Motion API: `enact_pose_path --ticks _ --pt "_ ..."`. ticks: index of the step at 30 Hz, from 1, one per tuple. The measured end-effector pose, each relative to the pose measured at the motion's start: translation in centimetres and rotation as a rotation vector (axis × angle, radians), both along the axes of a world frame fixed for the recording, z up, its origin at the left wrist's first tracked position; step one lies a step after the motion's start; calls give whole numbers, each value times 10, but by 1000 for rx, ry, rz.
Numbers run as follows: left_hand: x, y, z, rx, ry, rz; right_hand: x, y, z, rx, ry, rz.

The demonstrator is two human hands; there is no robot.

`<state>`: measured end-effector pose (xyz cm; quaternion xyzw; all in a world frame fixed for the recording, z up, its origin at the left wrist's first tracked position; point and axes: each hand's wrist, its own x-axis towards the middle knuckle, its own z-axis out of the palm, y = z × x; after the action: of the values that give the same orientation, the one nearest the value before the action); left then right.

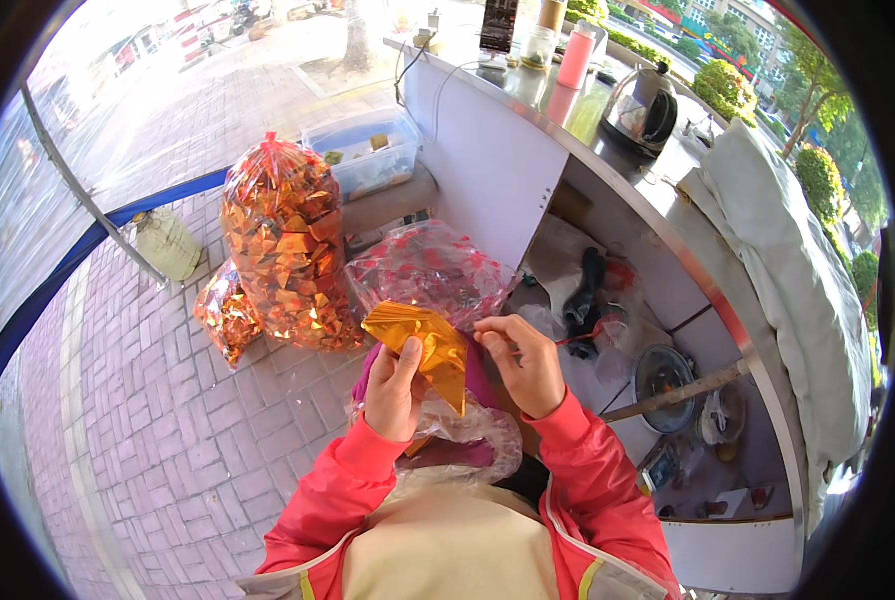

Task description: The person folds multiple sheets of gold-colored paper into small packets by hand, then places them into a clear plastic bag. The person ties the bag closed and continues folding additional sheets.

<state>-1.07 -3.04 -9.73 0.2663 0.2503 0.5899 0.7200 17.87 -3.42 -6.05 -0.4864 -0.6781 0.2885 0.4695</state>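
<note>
My left hand point(396, 390) grips a stack of folded gold foil paper point(425, 341), thumb on top and fingers underneath. The sheets fan out along the upper left edge, and one pointed corner hangs down towards my lap. Just right of the foil is my right hand point(521, 360), fingers curled and the thumb near the fingertips; I see nothing held between them. Below my hands, a clear plastic bag point(485, 442) lies across my lap over purple cloth point(455, 453). Beyond the foil sits a clear bag with a red pattern point(432, 270).
A tall plastic bag of folded orange-gold foil pieces point(286, 247) stands on the brick paving, with a smaller bag point(228, 311) beside it. Behind is a clear plastic bin point(372, 161). To the right, a counter point(485, 109) carries a kettle point(642, 109); its open shelf holds a metal basin point(663, 390).
</note>
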Motion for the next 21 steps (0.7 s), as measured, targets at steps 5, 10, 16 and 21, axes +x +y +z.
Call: enact_pose_path --ticks 5,10,16,21 --pt "6 -1 0 43 17 53 -16 -11 1 -17 95 -15" --pt "10 -10 -2 160 120 153 -42 -19 -1 350 -187 -124" --pt "7 -24 4 286 326 221 -51 -30 6 424 -159 -171" --pt "-1 -41 5 362 549 223 -44 -40 3 221 -41 -36"
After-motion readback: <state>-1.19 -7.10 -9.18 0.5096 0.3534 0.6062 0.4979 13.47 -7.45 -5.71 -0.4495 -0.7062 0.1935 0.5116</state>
